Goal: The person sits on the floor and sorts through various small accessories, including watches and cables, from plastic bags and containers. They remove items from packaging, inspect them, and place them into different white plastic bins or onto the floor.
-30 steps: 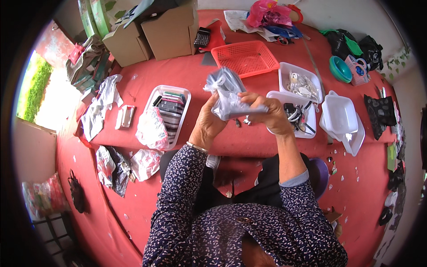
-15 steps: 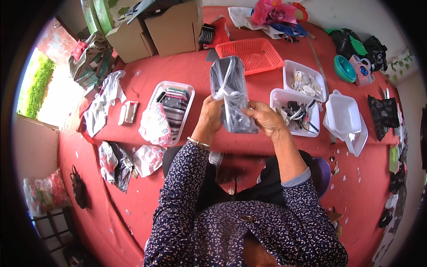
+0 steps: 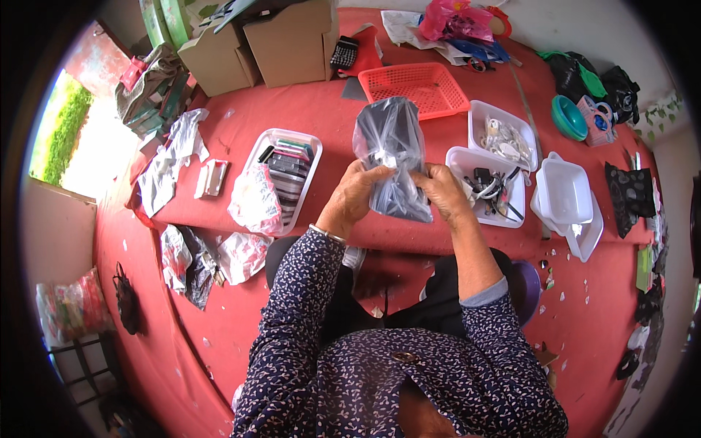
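A clear plastic bag with something flat and black inside is held up over the red-covered table. Whitish plastic is gathered in a knot-like bunch at its middle. My left hand grips the bag's left side, thumb lying across to the bunch. On the opposite side my right hand pinches it, fingertips close to that bunch. Just right of my right hand, a white bin holds cables and a black plug. Left of my left hand, another white bin contains dark flat phone-like items, partly covered by a thin plastic bag.
A red mesh basket lies beyond the held bag. Behind the cable bin is a second white bin with white cords. Stacked white tubs sit at the right. Cardboard boxes stand at the back left; plastic scraps lie far left.
The bag has shifted slightly right and turned a little. The long white strands across it are now a small bunch, and my left thumb has moved in onto the middle.
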Tool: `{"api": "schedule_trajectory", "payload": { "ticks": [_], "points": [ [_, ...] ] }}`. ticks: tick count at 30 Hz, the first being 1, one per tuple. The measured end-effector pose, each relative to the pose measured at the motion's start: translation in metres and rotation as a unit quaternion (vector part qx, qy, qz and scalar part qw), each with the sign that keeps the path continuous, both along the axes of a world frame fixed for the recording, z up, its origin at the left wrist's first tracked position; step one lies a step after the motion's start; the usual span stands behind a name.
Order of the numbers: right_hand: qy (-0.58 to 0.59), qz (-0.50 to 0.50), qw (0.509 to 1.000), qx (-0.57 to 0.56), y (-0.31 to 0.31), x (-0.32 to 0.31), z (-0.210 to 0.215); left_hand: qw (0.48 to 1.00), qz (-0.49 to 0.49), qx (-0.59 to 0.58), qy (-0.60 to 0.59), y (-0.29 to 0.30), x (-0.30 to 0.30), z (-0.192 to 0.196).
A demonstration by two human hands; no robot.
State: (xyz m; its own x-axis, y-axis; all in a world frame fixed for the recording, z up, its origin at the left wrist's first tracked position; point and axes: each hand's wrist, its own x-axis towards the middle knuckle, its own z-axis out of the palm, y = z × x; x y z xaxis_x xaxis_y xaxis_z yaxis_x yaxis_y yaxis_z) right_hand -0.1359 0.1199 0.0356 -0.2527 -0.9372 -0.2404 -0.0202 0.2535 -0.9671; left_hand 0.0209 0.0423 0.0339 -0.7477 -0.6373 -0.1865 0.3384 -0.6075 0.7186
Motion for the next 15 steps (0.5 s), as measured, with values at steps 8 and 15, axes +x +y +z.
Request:
{"api": "schedule_trajectory", "payload": {
  "ticks": [8,15],
  "points": [
    [-0.020,-0.054,0.993,-0.101,-0.009,0.002,0.007,0.996,-0.087,-0.020,0.007,0.007,0.009,0.009],
    [-0.128,-0.133,0.982,-0.047,-0.005,0.003,0.006,0.995,-0.089,0.028,0.017,0.017,-0.004,-0.016]
  ]
}}
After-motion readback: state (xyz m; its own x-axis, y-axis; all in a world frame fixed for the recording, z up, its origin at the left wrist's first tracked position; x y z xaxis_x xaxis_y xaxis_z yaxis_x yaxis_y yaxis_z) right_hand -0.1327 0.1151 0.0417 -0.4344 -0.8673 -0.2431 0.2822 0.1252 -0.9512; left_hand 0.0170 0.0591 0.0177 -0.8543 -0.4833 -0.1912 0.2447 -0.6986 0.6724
